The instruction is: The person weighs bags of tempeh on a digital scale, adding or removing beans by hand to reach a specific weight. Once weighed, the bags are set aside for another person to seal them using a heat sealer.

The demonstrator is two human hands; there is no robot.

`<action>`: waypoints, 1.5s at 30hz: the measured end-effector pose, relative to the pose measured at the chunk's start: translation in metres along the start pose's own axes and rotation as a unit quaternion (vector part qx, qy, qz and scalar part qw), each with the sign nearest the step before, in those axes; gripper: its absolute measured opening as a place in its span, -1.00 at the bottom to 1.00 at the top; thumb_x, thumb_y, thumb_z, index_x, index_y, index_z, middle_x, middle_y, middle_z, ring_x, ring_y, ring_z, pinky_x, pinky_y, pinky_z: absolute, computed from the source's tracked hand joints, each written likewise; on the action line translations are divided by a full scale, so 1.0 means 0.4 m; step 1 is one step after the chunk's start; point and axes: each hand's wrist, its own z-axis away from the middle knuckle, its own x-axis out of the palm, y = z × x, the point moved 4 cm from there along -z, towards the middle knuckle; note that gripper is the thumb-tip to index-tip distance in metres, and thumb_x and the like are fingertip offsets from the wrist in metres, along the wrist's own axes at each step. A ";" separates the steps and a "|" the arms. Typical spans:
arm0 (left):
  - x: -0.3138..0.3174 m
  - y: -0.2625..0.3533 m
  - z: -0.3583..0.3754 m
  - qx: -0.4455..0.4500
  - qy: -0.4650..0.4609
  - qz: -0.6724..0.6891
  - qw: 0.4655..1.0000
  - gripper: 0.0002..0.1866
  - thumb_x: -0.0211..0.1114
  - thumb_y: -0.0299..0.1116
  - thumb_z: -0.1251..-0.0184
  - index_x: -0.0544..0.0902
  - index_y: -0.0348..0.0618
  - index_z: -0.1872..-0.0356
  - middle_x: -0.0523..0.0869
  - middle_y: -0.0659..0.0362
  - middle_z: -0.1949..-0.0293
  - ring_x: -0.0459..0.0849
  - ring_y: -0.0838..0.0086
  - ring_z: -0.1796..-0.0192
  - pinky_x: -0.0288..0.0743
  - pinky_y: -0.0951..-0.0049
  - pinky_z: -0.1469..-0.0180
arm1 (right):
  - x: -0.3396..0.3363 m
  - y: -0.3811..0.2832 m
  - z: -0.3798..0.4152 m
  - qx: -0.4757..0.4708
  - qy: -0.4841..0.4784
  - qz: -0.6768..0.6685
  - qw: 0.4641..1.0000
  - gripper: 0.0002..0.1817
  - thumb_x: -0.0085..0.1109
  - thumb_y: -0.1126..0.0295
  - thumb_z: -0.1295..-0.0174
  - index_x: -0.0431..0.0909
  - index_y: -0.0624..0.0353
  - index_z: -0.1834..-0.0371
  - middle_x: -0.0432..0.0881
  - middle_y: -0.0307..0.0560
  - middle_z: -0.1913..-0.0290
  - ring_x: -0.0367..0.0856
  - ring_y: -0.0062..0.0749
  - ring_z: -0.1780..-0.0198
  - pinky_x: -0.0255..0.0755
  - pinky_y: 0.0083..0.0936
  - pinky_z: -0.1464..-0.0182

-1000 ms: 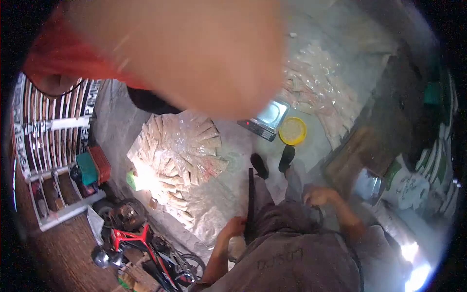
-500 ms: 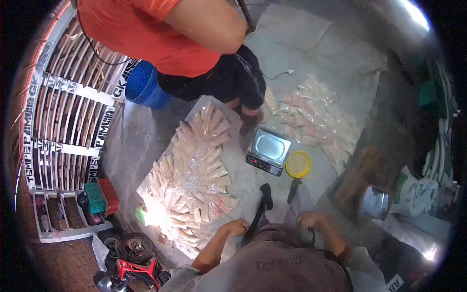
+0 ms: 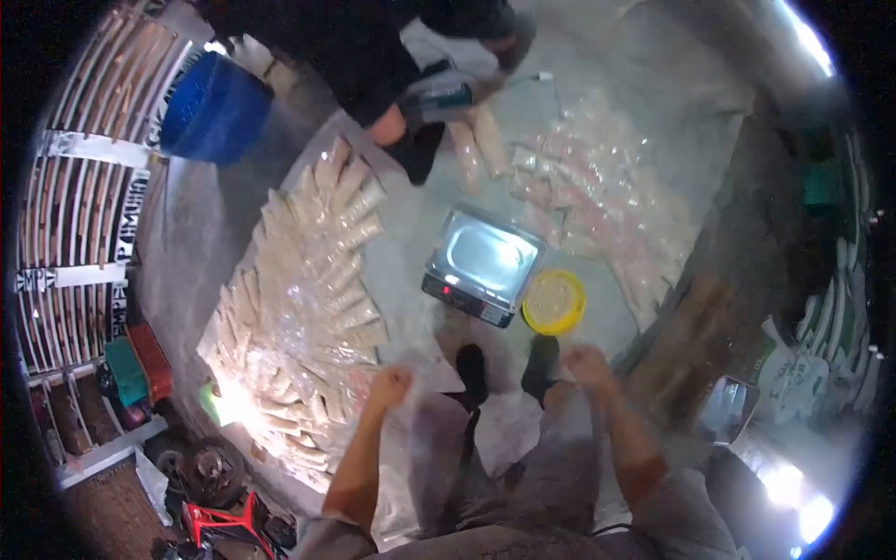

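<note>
My left hand (image 3: 392, 385) is curled into a fist with nothing seen in it, held above the near edge of the filled clear plastic packs (image 3: 313, 252) fanned out on the floor sheet. My right hand (image 3: 585, 362), a little blurred, looks closed and empty beside my right knee. Between and beyond my feet stands a digital scale (image 3: 490, 261) with a bare metal pan and a red light. Close against its right side is a yellow bowl (image 3: 553, 302) holding pale grainy stuff. Neither hand touches the scale or the bowl.
More filled packs (image 3: 607, 210) lie right of the scale. Another person in dark shorts (image 3: 364, 56) is at the far side. A blue bucket (image 3: 217, 107) and slatted racks (image 3: 79, 210) stand left. White sacks (image 3: 793, 373) are at right, a red-framed motorbike (image 3: 224, 518) lower left.
Both my hands have moved forward, away from my waist, and my knees now show in front of me. The view has tilted down. The other person's orange shirt has left the view.
</note>
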 end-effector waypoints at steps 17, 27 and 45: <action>0.091 0.010 -1.011 0.047 0.134 0.202 0.969 -0.43 0.02 0.17 -0.41 0.61 -0.23 0.33 0.54 0.24 0.38 0.46 0.50 0.30 0.32 0.44 0.17 | 0.290 0.254 -0.759 0.126 0.016 -0.396 0.909 -0.69 0.04 0.10 -0.32 0.53 0.13 0.19 0.55 -0.17 0.39 0.50 -0.46 0.41 0.43 -0.50 0.29; 0.162 -0.015 -1.175 0.047 -0.002 0.309 0.950 -0.16 -0.17 0.32 -0.42 0.57 -0.39 -0.14 0.67 -0.01 0.00 0.58 0.33 -0.04 0.33 0.41 -0.20 | 0.265 0.284 -0.813 0.048 -0.018 -0.390 0.919 -0.67 0.02 0.18 -0.35 0.55 0.15 -0.01 0.60 -0.21 0.13 0.55 -0.47 0.13 0.44 -0.47 0.00; 0.173 -0.050 -1.075 0.009 -0.079 0.374 0.924 -0.04 -0.32 0.45 -0.35 0.50 -0.37 -0.19 0.64 -0.06 -0.06 0.61 0.23 -0.09 0.35 0.31 -0.26 | 0.279 0.193 -0.845 0.053 -0.031 -0.442 0.895 -0.78 0.11 0.11 -0.32 0.50 -0.01 0.20 0.53 -0.36 0.41 0.43 -0.64 0.45 0.18 -0.65 0.57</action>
